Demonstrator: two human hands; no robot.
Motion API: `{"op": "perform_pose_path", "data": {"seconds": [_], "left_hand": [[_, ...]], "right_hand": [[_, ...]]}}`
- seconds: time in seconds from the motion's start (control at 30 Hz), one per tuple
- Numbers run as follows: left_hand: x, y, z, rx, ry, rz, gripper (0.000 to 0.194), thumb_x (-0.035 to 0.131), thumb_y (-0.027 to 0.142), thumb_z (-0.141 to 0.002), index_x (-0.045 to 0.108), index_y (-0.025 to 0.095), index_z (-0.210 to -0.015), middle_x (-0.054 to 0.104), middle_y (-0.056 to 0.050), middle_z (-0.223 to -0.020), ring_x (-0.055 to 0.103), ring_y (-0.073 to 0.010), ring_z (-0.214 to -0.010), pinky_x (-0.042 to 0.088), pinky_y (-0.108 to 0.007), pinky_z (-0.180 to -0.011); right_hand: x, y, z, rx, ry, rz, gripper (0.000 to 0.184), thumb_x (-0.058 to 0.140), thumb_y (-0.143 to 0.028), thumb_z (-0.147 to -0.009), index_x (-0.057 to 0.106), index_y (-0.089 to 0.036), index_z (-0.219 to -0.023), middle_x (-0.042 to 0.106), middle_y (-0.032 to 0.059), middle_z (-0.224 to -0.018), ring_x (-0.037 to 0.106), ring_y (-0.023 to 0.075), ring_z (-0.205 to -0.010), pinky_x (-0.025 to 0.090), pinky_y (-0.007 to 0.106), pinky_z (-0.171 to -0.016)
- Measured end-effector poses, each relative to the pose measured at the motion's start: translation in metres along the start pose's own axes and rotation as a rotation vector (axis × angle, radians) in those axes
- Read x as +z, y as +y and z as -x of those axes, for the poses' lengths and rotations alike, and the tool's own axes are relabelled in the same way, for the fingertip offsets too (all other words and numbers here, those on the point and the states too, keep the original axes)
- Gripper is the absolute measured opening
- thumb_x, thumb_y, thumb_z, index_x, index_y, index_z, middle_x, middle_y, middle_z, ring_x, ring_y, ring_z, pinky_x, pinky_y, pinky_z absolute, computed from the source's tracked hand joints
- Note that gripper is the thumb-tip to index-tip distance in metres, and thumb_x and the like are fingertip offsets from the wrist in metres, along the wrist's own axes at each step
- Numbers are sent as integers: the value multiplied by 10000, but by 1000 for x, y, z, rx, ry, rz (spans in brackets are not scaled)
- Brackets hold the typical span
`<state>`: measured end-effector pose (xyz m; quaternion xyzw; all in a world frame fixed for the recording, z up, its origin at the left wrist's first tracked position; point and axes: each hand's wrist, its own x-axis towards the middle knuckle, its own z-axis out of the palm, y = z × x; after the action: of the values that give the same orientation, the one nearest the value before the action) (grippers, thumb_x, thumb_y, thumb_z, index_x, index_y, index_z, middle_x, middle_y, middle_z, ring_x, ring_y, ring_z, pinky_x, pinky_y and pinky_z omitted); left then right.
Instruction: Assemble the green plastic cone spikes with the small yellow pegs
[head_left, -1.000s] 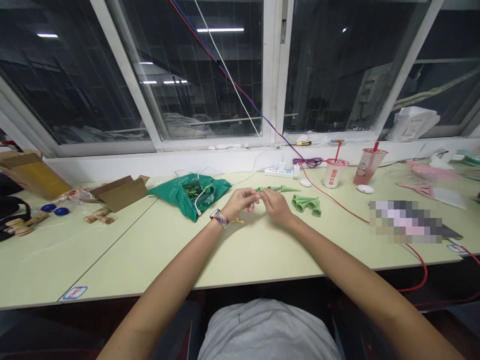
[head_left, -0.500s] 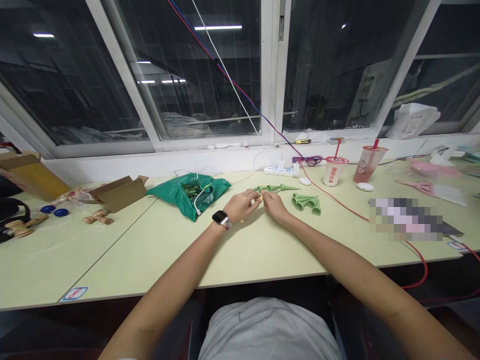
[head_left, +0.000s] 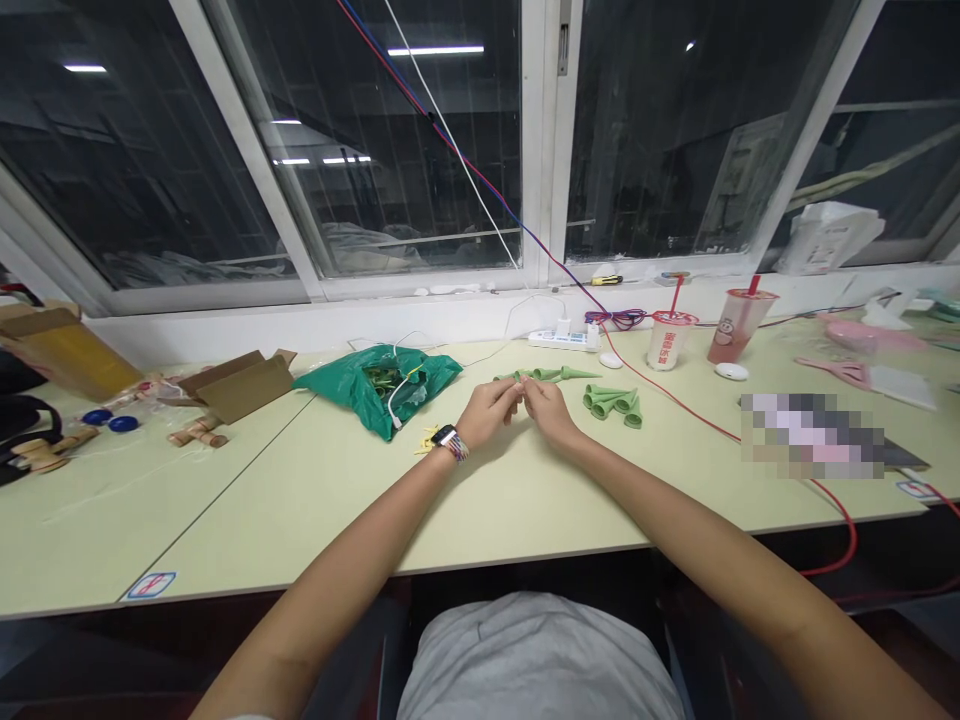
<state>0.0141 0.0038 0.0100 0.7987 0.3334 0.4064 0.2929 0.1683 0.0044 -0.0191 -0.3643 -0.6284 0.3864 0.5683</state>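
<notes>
My left hand (head_left: 486, 413), with a watch (head_left: 450, 440) on its wrist, is closed in a pinch above the table. Its fingertips meet those of my right hand (head_left: 550, 412), which is closed too. Whatever lies between the fingers is too small and hidden to make out. Just behind the hands lies a row of green cones (head_left: 576, 374), rolled like leaves. More green cones (head_left: 611, 402) sit in a cluster to the right of my right hand. Small yellow pieces (head_left: 426, 440) lie by my left wrist, partly covered by it.
Left of the hands lies a green plastic bag (head_left: 341, 388) holding green strips. An open cardboard box (head_left: 251, 388) and wooden toys (head_left: 199, 432) are farther left. Two drink cups (head_left: 670, 343) with straws, a power strip (head_left: 562, 341) and a red cable (head_left: 679, 402) occupy the back right.
A small yellow piece that showed between my fingertips half a second ago is now hidden. My left wrist has turned and shifted slightly right, uncovering yellow pieces on the table.
</notes>
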Motion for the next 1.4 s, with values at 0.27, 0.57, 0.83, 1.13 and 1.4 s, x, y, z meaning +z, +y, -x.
{"op": "perform_pose_path", "data": {"seconds": [0.27,0.57,0.83,1.13,1.4], "left_hand": [[-10,6,-6,-427,-328,658,404,630,512,-836,486,209,-612,274,60,-457,165,-70,-403,215,-258,-435],[-3,1,-3,-95,37,211,395,569,549,-955,552,194,-783,525,14,-640,445,-102,-512,390,-241,-505],[-2,-7,-2,-3,78,49,351,624,540,-954,624,194,-1015,644,-16,-921,608,-99,-617,475,-234,-591],[-2,-5,-8,-164,-8,360,381,655,551,-893,539,195,-824,485,41,-655,517,-109,-539,430,-251,-539],[-6,-6,-12,-266,-24,569,362,682,484,-842,493,192,-741,365,60,-622,437,-88,-492,342,-230,-503]], "right_hand": [[-13,-13,5,-448,-55,534,475,295,-511,-1081,514,-245,-753,599,73,-750,512,223,-703,367,355,-702],[-8,-10,2,-304,-16,370,412,393,-475,-1061,453,-243,-725,519,16,-685,467,192,-664,352,330,-666],[-4,3,-8,61,31,-5,546,481,-678,-967,403,-252,-635,354,-48,-507,350,150,-499,274,301,-531],[-10,-3,-2,-274,-19,418,399,358,-456,-1080,480,-236,-770,550,12,-717,494,190,-685,340,318,-675],[-13,-10,0,-408,-38,627,259,368,-367,-1094,471,-238,-894,583,45,-905,543,201,-807,362,312,-709]]}}
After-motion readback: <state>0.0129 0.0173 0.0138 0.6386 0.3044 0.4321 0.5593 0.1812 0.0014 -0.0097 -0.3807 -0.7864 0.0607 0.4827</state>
